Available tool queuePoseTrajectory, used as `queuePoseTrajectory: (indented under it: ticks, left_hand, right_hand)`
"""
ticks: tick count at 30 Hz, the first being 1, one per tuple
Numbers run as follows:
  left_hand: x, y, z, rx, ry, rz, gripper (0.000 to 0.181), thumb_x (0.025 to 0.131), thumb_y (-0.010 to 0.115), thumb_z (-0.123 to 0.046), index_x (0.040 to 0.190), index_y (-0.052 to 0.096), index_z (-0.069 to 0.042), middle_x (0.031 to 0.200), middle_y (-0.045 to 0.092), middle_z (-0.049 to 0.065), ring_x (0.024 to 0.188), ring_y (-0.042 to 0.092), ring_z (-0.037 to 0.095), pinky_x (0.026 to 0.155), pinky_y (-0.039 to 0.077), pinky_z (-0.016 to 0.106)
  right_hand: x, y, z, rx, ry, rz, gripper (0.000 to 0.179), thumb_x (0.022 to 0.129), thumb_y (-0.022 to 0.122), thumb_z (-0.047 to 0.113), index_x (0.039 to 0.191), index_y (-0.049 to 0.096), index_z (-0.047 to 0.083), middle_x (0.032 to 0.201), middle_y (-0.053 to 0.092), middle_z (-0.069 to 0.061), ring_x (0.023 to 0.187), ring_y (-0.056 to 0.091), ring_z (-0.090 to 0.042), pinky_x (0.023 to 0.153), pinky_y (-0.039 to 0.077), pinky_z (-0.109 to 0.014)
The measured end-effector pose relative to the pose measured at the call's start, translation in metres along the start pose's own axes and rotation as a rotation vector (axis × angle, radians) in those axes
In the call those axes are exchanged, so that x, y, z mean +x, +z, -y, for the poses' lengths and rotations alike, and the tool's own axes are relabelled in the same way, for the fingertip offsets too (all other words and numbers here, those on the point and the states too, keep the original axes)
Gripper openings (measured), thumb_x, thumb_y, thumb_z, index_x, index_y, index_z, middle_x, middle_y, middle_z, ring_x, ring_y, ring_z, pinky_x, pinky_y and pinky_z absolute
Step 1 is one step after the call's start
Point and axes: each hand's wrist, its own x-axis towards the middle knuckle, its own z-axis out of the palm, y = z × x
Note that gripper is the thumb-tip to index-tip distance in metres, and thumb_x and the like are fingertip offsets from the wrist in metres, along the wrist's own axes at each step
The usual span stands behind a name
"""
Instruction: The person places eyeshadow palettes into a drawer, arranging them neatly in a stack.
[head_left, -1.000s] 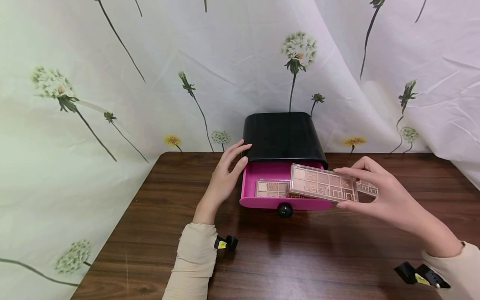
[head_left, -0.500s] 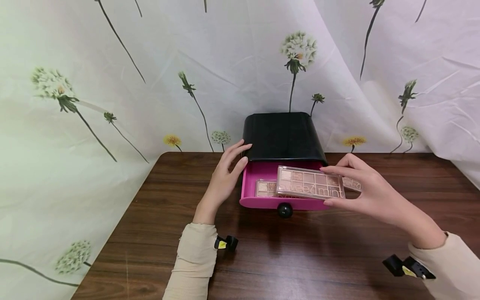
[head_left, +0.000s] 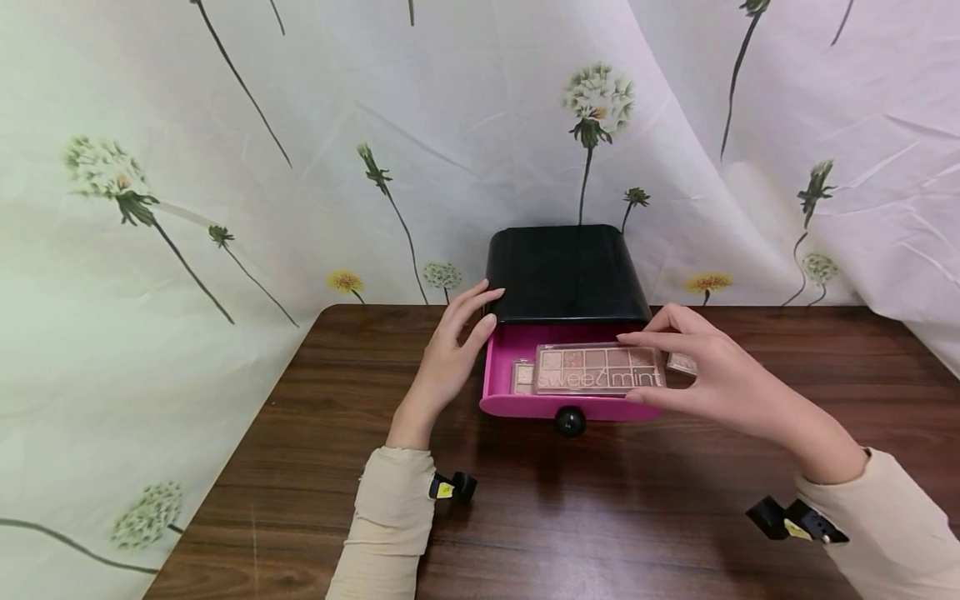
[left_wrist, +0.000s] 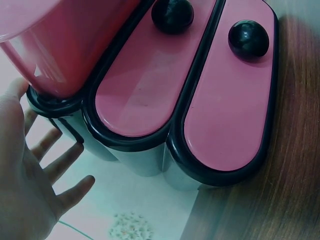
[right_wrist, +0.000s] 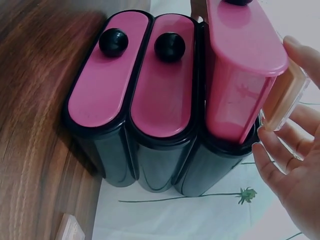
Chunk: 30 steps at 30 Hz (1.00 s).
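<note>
My right hand (head_left: 701,367) pinches the right end of an eyeshadow palette (head_left: 600,369), thumb at the near edge and fingers at the far edge. The palette has a clear lid lettered "sweet mint" and is over the pulled-out pink drawer (head_left: 501,367). Partly covered by it, a second palette (head_left: 522,377) lies inside the drawer. At the upper left side of the black drawer cabinet (head_left: 566,271) rests my left hand (head_left: 448,358), its fingers extended. The left wrist view also shows this hand (left_wrist: 30,165) spread beside the top drawer. In the right wrist view, the held palette (right_wrist: 285,95) is by the drawer's side.
Another palette (head_left: 681,364) lies on the wooden table (head_left: 585,517), partly behind my right hand. Below the open drawer, two lower pink drawers (right_wrist: 162,95) with black knobs are closed. A flower-printed cloth (head_left: 300,150) hangs behind the cabinet.
My right hand has moved left and slightly down, carrying the palette further over the drawer and levelling it. It now covers more of the palette inside. My left hand has stayed put.
</note>
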Motion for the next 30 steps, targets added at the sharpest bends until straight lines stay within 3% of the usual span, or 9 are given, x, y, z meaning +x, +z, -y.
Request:
queuePoseTrajectory:
  ticks: [12,19,22,30]
  left_hand:
    - [0.0,0.0,-0.002,0.002,0.008,-0.001,0.042,0.102,0.049,-0.045,0.141,0.055,-0.032,0.154,0.035,-0.016,0.144,0.026,0.008,0.112,0.026,0.055]
    - [0.0,0.0,-0.001,0.001,0.006,0.001,0.041,0.103,0.048,-0.044,0.142,0.055,-0.032,0.154,0.034,-0.016,0.144,0.026,0.008,0.112,0.027,0.054]
    - [0.0,0.0,-0.001,0.001,0.008,-0.005,0.041,0.103,0.049,-0.044,0.141,0.055,-0.031,0.154,0.035,-0.016,0.144,0.026,0.008,0.112,0.026,0.054]
    - [0.001,0.001,0.0,0.002,0.012,-0.008,0.041,0.103,0.049,-0.043,0.141,0.056,-0.03,0.154,0.036,-0.015,0.144,0.025,0.008,0.113,0.025,0.054]
  right_hand:
    - [0.002,0.003,0.003,0.022,0.104,0.021,0.042,0.076,0.088,0.025,0.115,0.073,0.018,0.107,0.058,0.013,0.088,0.051,-0.006,0.07,0.041,-0.021]
    - [0.007,0.005,0.012,0.008,0.2,0.035,0.039,0.08,0.085,0.031,0.115,0.073,0.017,0.115,0.063,0.007,0.093,0.055,-0.01,0.068,0.046,-0.03]
    - [0.01,0.006,0.015,0.001,0.236,0.051,0.04,0.081,0.083,0.035,0.115,0.073,0.016,0.116,0.064,0.005,0.1,0.058,-0.013,0.072,0.048,-0.036]
    - [0.015,0.009,0.018,-0.02,0.262,0.079,0.043,0.08,0.084,0.036,0.115,0.073,0.013,0.115,0.065,0.001,0.094,0.058,-0.015,0.069,0.045,-0.035]
